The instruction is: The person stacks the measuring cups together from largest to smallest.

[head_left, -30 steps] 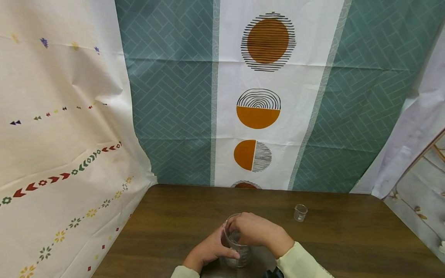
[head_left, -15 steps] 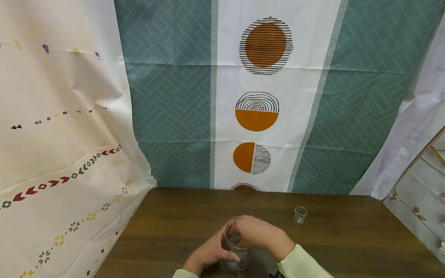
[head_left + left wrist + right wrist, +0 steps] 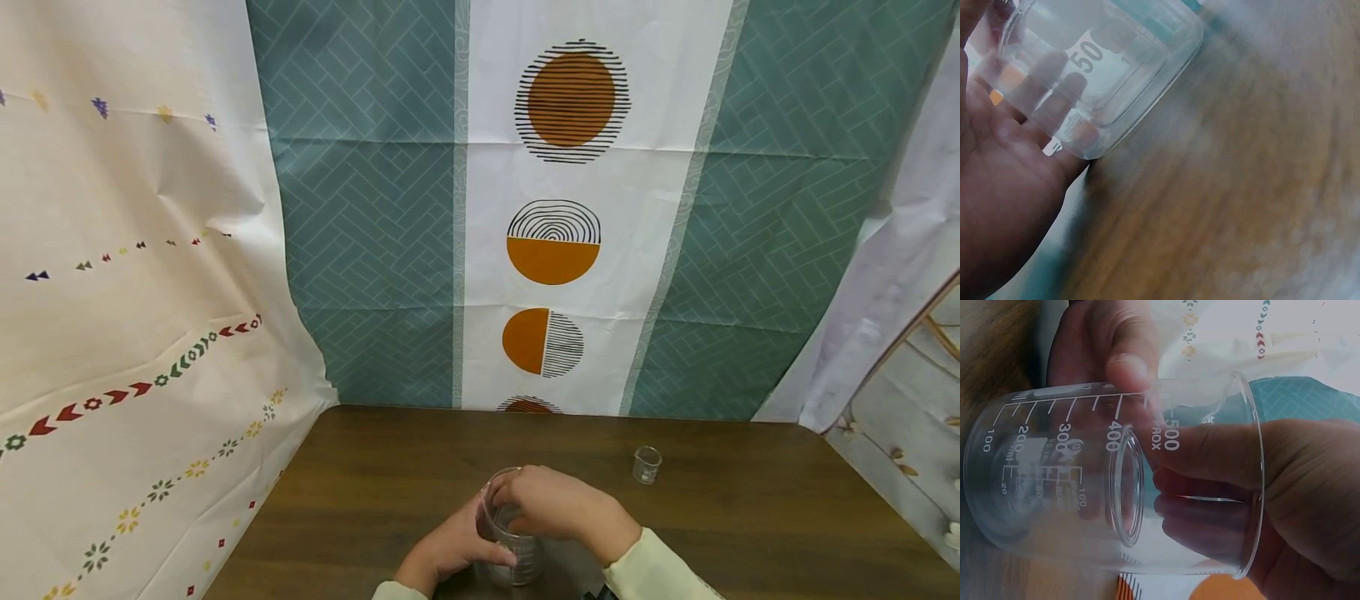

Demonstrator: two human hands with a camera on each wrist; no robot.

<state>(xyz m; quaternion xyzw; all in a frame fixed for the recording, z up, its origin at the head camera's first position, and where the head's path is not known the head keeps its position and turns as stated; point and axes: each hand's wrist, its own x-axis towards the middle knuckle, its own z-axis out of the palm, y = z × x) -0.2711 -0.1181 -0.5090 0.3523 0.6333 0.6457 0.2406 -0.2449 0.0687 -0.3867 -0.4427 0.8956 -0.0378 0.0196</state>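
A large clear glass beaker [image 3: 528, 560] with white markings up to 500 stands on the table near its front. My left hand [image 3: 453, 542] grips it from the left, thumb across the near side and fingers behind. Inside sits a smaller beaker [image 3: 1075, 494] marked up to 100, its rim showing around mid-height. From above, my right hand [image 3: 555, 504] reaches into the large beaker's mouth. In the right wrist view, the thumb and fingers [image 3: 1204, 453] lie close together inside the glass, with their tips just short of the inner rim. They appear to hold nothing.
A tiny glass beaker [image 3: 647, 465] stands apart at the back right of the brown wooden table [image 3: 375, 467]. Behind the table hangs a green and white patterned curtain [image 3: 375, 250]. Cream cloth [image 3: 150, 333] hangs along the left side.
The head view tilts up slightly, so everything sits a little lower in it. Both hands and the beakers otherwise hold their places.
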